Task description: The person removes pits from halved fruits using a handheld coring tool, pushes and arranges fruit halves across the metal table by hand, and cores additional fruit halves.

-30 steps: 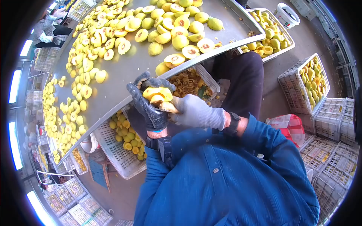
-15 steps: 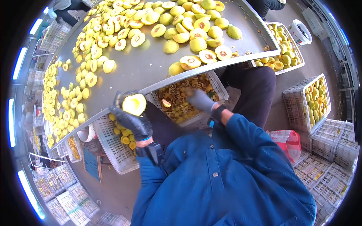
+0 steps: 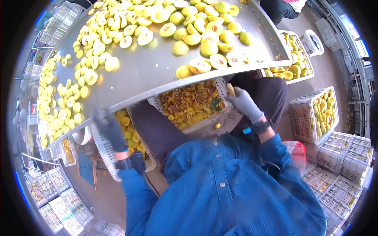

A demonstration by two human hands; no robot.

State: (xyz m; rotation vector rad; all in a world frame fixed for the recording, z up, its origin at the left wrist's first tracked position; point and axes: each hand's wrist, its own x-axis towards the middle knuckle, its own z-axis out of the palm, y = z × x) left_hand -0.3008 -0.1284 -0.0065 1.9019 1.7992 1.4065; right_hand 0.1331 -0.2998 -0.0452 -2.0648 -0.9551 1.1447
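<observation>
My left hand [image 3: 109,131], in a black glove, is beside the table's front edge, above a white crate of peach halves [image 3: 132,135]. Motion smears its fingers, and nothing can be made out in them. My right hand [image 3: 245,104], in a grey glove, is closed on a short tool with a light wooden handle [image 3: 231,90], whose working end I cannot make out. It is at the right side of a crate holding cut-out peach pits [image 3: 189,100] under the table edge. Halved yellow peaches [image 3: 167,30] are spread over the metal table [image 3: 134,74], many with reddish centres.
To the right stand a crate of peaches [image 3: 325,112], stacked white crates [image 3: 340,151] and a red-and-white bag [image 3: 296,151]. A white bucket [image 3: 312,43] is further back. At top right, another person's dark-clothed leg [image 3: 278,10] shows. More crates [image 3: 59,200] stand at lower left.
My left hand has moved left and down; the peach half it held no longer shows in it. My right hand has moved right, away from over the pits, with the tool now visible.
</observation>
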